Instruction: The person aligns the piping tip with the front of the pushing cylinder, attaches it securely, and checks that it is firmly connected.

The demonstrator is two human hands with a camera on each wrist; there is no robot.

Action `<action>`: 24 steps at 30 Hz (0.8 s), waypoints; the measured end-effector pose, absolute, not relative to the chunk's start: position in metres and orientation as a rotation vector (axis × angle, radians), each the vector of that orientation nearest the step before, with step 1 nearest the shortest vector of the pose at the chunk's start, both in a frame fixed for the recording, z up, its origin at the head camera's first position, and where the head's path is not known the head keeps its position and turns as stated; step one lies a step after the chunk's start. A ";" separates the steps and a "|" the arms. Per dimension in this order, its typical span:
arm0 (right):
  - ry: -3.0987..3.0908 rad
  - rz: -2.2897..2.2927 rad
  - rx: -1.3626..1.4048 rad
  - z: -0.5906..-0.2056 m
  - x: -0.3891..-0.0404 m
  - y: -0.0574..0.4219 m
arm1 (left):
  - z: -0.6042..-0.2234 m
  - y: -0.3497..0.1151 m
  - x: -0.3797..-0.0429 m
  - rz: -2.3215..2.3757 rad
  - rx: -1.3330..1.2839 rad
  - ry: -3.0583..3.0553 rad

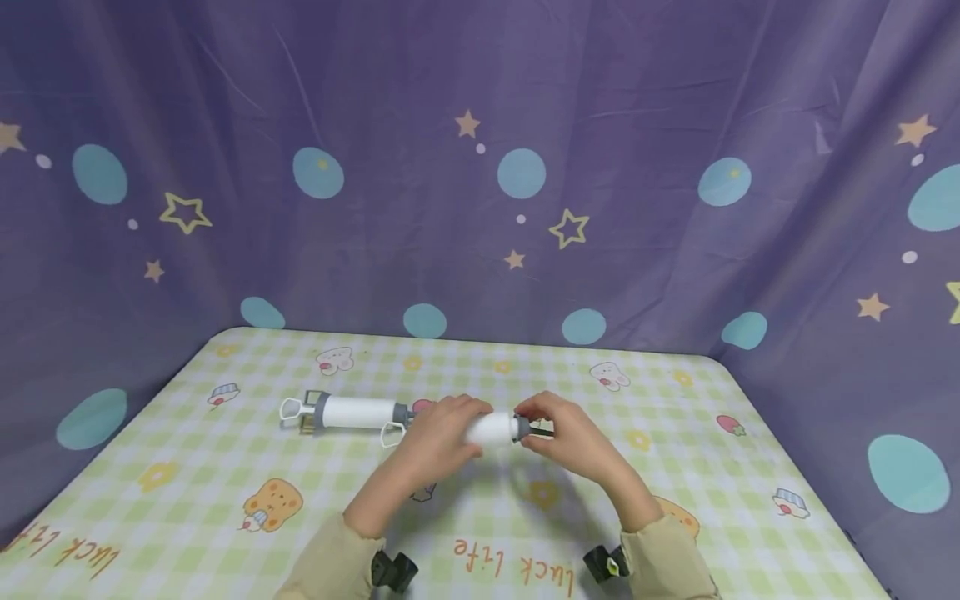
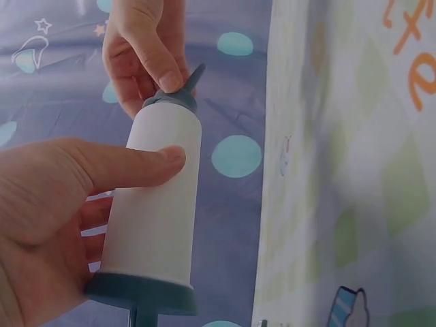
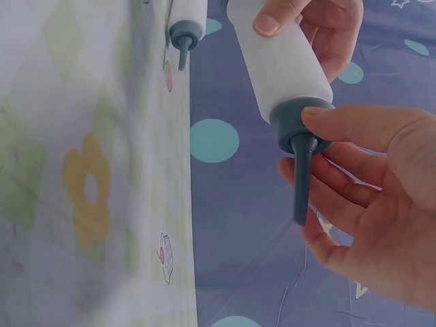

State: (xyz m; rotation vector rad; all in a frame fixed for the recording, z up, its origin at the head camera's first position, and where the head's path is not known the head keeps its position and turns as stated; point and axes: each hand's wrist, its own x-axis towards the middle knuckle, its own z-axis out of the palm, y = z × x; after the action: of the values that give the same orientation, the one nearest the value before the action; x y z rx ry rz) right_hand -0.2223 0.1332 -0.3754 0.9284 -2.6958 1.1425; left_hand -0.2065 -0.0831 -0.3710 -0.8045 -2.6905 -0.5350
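Observation:
My left hand [image 1: 442,437] grips a white syringe-like tube [image 1: 491,429] round its barrel, holding it above the table. In the left wrist view, the thumb lies across the barrel [image 2: 153,218], above a grey flange [image 2: 142,293] with a rod below it. At the other end, my right hand [image 1: 567,433] pinches the grey nozzle cap [image 3: 296,122], thumb on its collar and fingers behind. The tapered nozzle [image 3: 302,184] points away from the barrel. A white loop handle [image 1: 392,434] shows left of my left hand.
A second, similar white tube [image 1: 360,412] lies on the table to the left, with a white loop handle [image 1: 292,408] at its far left end. The table wears a green checked cloth [image 1: 187,500]. Behind it hangs a purple curtain [image 1: 420,167].

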 end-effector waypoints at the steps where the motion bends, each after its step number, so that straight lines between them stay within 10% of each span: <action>1: -2.684 1.142 0.931 -0.375 -0.222 0.133 | -0.370 -0.083 -0.206 -0.535 -0.802 -2.693; 24: -2.618 1.388 0.788 -0.370 -0.223 0.132 | -0.363 -0.080 -0.209 -0.476 -0.784 -2.544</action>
State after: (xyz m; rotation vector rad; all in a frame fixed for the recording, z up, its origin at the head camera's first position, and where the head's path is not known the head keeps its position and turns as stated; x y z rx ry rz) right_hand -0.2226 0.1319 -0.3704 0.7885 -2.6179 1.3878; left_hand -0.2091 -0.0799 -0.3631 -0.7836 -2.5437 -0.4758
